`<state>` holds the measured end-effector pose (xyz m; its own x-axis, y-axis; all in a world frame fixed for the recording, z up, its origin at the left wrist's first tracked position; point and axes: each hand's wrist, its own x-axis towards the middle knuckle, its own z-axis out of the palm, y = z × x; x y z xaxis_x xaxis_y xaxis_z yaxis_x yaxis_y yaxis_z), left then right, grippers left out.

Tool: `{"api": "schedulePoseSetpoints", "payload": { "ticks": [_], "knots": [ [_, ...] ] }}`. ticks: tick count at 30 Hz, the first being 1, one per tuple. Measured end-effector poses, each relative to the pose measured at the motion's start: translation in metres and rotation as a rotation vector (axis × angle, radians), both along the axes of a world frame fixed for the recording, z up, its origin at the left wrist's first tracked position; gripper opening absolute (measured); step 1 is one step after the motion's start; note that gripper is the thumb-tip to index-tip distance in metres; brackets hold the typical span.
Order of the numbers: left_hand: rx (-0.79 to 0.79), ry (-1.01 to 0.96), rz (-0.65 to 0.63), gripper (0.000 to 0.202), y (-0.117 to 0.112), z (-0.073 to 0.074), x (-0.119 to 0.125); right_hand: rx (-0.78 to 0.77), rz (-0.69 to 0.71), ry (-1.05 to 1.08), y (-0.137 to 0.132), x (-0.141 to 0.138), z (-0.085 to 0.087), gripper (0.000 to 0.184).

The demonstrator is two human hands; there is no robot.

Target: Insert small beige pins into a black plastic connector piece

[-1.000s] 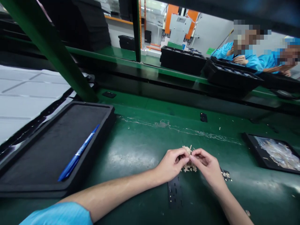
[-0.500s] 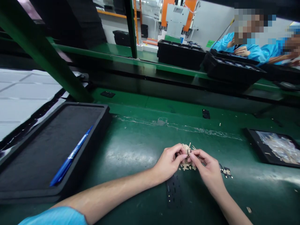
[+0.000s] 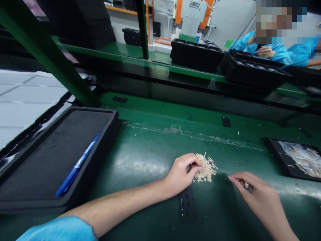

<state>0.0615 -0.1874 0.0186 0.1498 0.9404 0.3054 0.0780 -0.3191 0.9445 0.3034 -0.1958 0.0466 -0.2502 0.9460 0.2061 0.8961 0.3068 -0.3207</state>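
Observation:
My left hand (image 3: 184, 172) is closed in a pinch at the left edge of a heap of small beige pieces (image 3: 206, 169). Whatever its fingertips hold, if anything, is hidden. To the right of the heap, my right hand (image 3: 260, 192) hovers low over the table, thumb and forefinger pressed together. A small dark piece (image 3: 227, 179) shows blurred at its fingertips. Through the gap in its fingers, small pale and dark bits (image 3: 247, 185) are partly visible. Below my left hand lies a flat black plate (image 3: 187, 207) with slots and a few pale spots along its left side.
A black foam tray (image 3: 82, 134) with a blue pen (image 3: 77, 165) stands at left. At right, a black tray (image 3: 273, 150) holds clear plastic bags. Small black parts (image 3: 226, 122) lie farther back. Beyond the ledge are black boxes (image 3: 195, 55) and a person in blue (image 3: 273, 50).
My right hand has moved away from my left, to the right, uncovering more of the beige heap. My left hand has stayed at the heap. The view has shifted slightly.

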Motion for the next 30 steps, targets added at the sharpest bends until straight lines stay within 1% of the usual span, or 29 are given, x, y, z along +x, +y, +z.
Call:
{"api": "schedulePoseSetpoints", "payload": {
  "ticks": [1, 2, 5, 7, 8, 10, 12, 14, 15, 17, 19, 21, 24, 26, 28, 30],
  "knots": [
    [0.09, 0.023, -0.007, 0.01, -0.001, -0.001, -0.001, -0.056, -0.036, 0.071, 0.002, -0.01, 0.002, 0.032],
    [0.174, 0.049, -0.011, 0.011, -0.003, -0.001, -0.001, -0.163, -0.018, 0.179, 0.005, -0.021, 0.005, 0.033],
    [0.369, 0.155, 0.007, 0.014, -0.005, -0.004, -0.003, -0.591, 0.155, 0.461, 0.015, -0.056, 0.013, 0.036],
    [0.464, 0.24, 0.032, 0.015, -0.005, -0.006, -0.003, -0.719, 0.193, 0.573, 0.019, -0.07, 0.014, 0.034],
    [0.493, 0.277, 0.045, 0.016, -0.005, -0.005, -0.003, -0.736, 0.19, 0.61, 0.021, -0.073, 0.013, 0.033],
    [0.481, 0.32, 0.061, 0.013, -0.004, -0.003, -0.004, -0.687, 0.165, 0.651, 0.022, -0.074, 0.01, 0.031],
    [0.385, 0.307, 0.048, 0.011, -0.004, 0.001, -0.005, -0.575, 0.143, 0.632, 0.021, -0.071, 0.006, 0.029],
    [0.265, 0.284, 0.005, 0.019, -0.004, 0.006, -0.006, -0.469, 0.143, 0.557, 0.019, -0.068, 0.003, 0.026],
    [0.217, 0.283, -0.022, 0.018, -0.003, 0.007, -0.007, -0.428, 0.154, 0.508, 0.017, -0.067, 0.001, 0.024],
    [0.166, 0.305, -0.076, 0.011, -0.002, 0.008, -0.007, -0.365, 0.193, 0.423, 0.014, -0.067, -0.001, 0.022],
    [0.176, 0.318, -0.115, 0.014, -0.001, 0.006, -0.007, -0.303, 0.23, 0.379, 0.012, -0.069, -0.003, 0.02],
    [0.208, 0.313, -0.12, 0.018, -0.001, 0.004, -0.007, -0.242, 0.227, 0.38, 0.009, -0.073, -0.005, 0.018],
    [0.244, 0.309, -0.1, 0.019, 0.0, 0.001, -0.006, -0.132, 0.144, 0.424, 0.007, -0.076, -0.01, 0.013],
    [0.267, 0.311, -0.081, 0.019, -0.001, 0.001, -0.006, -0.046, 0.115, 0.441, 0.005, -0.077, -0.012, 0.009],
    [0.289, 0.322, -0.065, 0.019, -0.001, 0.001, -0.006, 0.031, 0.136, 0.437, 0.004, -0.077, -0.012, 0.006],
    [0.301, 0.337, -0.055, 0.02, -0.002, 0.0, -0.006, 0.077, 0.173, 0.428, 0.003, -0.078, -0.011, 0.007]
  ]
}}
